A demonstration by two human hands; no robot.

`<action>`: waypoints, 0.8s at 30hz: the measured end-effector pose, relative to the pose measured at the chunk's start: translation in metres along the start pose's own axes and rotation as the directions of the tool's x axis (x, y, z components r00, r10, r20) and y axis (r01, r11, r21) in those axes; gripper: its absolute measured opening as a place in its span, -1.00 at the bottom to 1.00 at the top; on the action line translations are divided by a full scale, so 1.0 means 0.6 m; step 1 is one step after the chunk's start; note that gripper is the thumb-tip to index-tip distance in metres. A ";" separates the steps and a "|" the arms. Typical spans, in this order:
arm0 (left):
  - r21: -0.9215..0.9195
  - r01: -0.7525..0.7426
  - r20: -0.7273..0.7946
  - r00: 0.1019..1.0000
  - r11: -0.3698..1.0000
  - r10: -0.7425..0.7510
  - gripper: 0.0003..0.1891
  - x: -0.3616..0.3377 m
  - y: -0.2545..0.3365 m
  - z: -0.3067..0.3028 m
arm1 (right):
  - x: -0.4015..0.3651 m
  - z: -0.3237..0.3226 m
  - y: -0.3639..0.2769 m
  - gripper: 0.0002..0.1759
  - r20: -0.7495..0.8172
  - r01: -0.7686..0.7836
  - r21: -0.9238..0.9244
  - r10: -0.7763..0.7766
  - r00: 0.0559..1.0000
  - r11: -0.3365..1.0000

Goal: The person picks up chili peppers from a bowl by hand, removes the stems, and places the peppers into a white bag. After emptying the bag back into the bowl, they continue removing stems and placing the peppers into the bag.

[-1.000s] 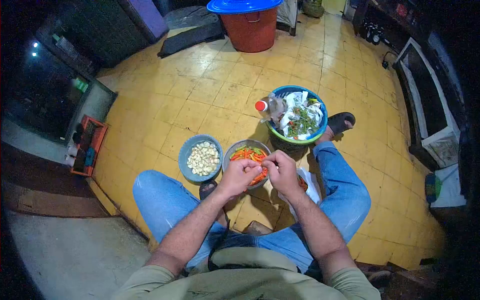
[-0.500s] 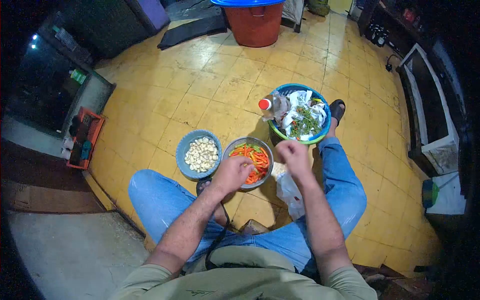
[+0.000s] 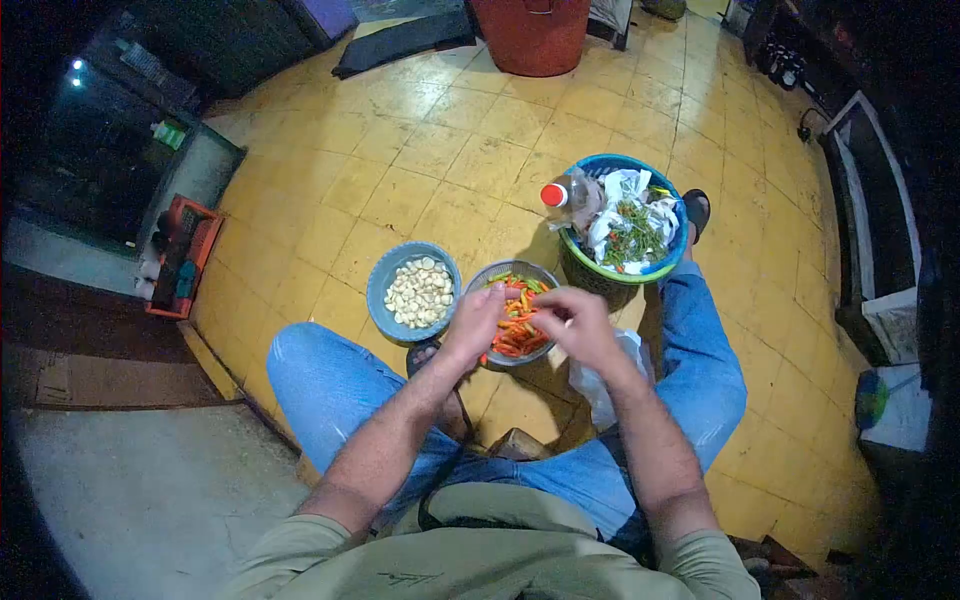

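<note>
My left hand is over the left side of a grey colander filled with red, orange and green chili peppers. Its fingers are curled, and a red chili tip shows below the palm. Just right of it, my right hand reaches over the colander's right side with thumb and fingers bent together. What it pinches, if anything, is too small to make out. A blue-grey bowl of peeled garlic cloves stands left of the colander.
A green and blue basket holds white plastic, green stems and a red-capped bottle. A clear plastic bag lies under my right forearm. Farther off are a large red-brown tub and an orange crate on the left.
My right hand has come down and left from beside the basket to the colander, close to my left hand. The view has tilted slightly, shifting the scene to the right.
</note>
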State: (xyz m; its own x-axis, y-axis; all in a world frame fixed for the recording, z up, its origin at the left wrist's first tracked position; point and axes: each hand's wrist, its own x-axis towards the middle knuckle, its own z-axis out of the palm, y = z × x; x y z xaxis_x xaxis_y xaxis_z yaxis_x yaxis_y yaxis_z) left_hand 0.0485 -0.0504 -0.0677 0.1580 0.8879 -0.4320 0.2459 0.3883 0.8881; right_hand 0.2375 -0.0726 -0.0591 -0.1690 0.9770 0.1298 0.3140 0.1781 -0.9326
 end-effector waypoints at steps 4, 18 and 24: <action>-0.224 -0.067 0.098 0.991 0.972 0.091 -0.49 0.010 -0.018 0.014 | -0.007 0.050 -0.014 -0.85 0.008 0.230 -0.161 -0.232 0.973 0.960; -0.274 -0.193 0.079 0.972 0.942 0.222 -0.74 -0.012 0.003 0.009 | -0.007 0.049 0.009 -0.92 -0.047 -0.257 0.621 0.362 0.931 0.741; 0.117 -0.221 0.082 0.974 0.968 0.212 -0.78 -0.025 0.031 -0.005 | 0.001 0.041 0.014 -0.87 -0.177 -0.115 0.345 0.185 0.967 0.931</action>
State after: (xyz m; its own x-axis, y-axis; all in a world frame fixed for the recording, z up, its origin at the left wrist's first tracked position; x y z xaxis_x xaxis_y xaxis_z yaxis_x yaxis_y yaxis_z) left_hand 0.0478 -0.0559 -0.0444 0.2840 0.9270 -0.2449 0.3151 0.1510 0.9370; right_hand 0.2171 -0.0737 -0.0753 0.0605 0.9981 0.0122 -0.0103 0.0129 -0.9999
